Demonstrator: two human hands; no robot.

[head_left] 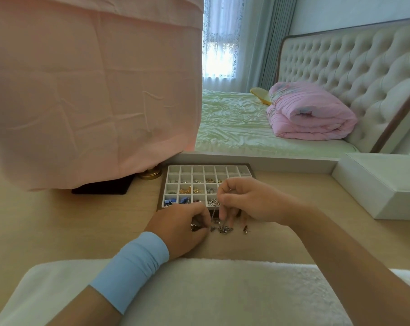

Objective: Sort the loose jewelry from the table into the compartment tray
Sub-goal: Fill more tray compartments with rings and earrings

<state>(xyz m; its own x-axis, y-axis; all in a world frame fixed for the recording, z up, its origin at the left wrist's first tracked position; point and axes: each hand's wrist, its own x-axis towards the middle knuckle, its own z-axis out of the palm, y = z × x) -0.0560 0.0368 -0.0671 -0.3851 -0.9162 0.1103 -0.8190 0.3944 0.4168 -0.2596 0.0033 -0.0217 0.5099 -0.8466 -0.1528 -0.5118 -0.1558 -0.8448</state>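
Head view: a thin silver chain [213,211] hangs from the right hand [251,201], pinched between thumb and forefinger, its lower end reaching the loose jewelry [225,229] heaped on the table [58,222] just below the pinch. One small dark piece [245,229] lies a little right of the heap. Directly behind the pinch stands the compartment tray [166,187], its near cells partly hidden by both hands. The left hand [183,227], with a blue wristband [133,267], curls its fingertips down onto dark pieces left of the heap; whether it grips them I cannot tell. Farther left are a black pad [100,188], a gold base [150,174] and a draped pink cloth [93,90]; a white box [375,184] sits to the right.
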